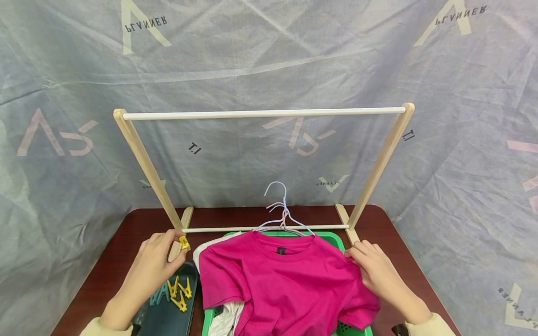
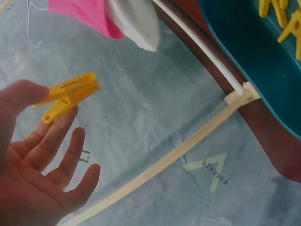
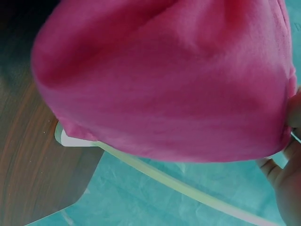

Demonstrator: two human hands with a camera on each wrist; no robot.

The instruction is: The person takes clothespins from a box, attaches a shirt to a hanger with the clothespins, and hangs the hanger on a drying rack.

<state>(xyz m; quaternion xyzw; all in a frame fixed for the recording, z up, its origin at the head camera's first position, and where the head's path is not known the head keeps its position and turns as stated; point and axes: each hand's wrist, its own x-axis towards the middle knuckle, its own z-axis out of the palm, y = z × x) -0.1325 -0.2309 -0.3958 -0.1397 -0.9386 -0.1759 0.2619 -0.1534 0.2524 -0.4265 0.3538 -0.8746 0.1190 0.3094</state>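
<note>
A yellow clothespin [image 1: 184, 242] is pinched between the thumb and fingers of my left hand [image 1: 153, 256], near the foot of the rack's left post. In the left wrist view the same clothespin [image 2: 73, 94] shows side-on, with the other fingers spread loosely. My right hand [image 1: 376, 266] pinches the right shoulder of a magenta T-shirt [image 1: 290, 280], which spreads over a green basket [image 1: 339, 241]. Its sleeve [image 3: 164, 94] fills most of the right wrist view and partly hides the fingers. Wire hangers [image 1: 285, 207] stick up from the shirt's neckline.
A wooden rack with a white top bar [image 1: 265, 113] stands behind the basket. Left of it, a dark tray [image 1: 161, 322] holds yellow clothespins [image 1: 179, 301] and teal clothespins [image 1: 159, 294]. White cloth [image 1: 227, 319] shows under the shirt. A grey printed sheet [image 1: 252, 56] hangs behind the table.
</note>
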